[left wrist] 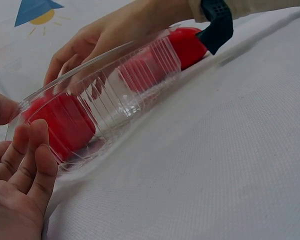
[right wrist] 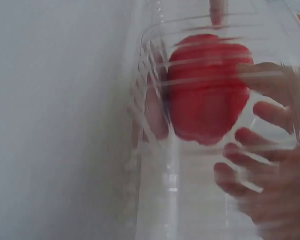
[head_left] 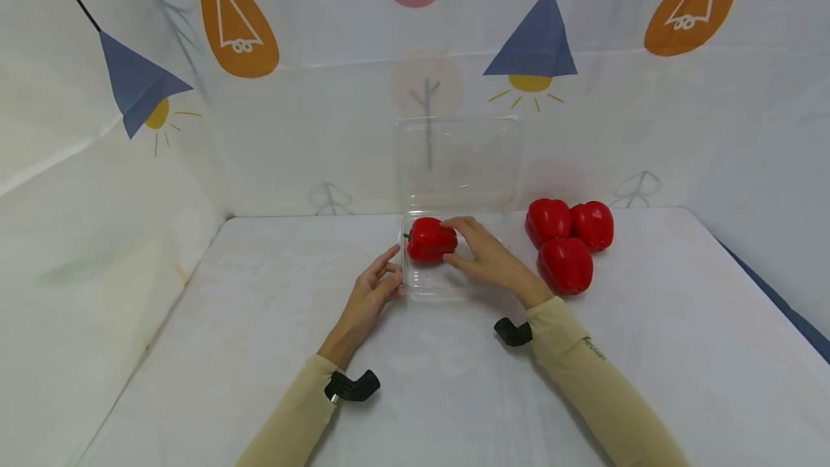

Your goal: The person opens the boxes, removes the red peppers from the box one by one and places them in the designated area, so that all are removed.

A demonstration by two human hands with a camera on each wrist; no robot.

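Note:
A clear plastic clamshell box (head_left: 424, 292) lies on the table with its lid (head_left: 460, 157) raised at the back. One red bell pepper (head_left: 429, 242) with a green stem rests inside, at the left. My right hand (head_left: 483, 258) reaches over the box, fingers spread at the pepper's right side; in the right wrist view most fingers (right wrist: 240, 182) stand apart from the pepper, though one meets its edge. At the box's left front corner is my left hand (head_left: 371, 301), its fingertips (left wrist: 45, 157) against the outer wall, not wrapped round it.
Three more red bell peppers (head_left: 565, 265) sit bunched to the right of the box, close by the right forearm. A white cloth covers the table (head_left: 402, 395). Behind it hangs a printed white curtain (head_left: 324, 114).

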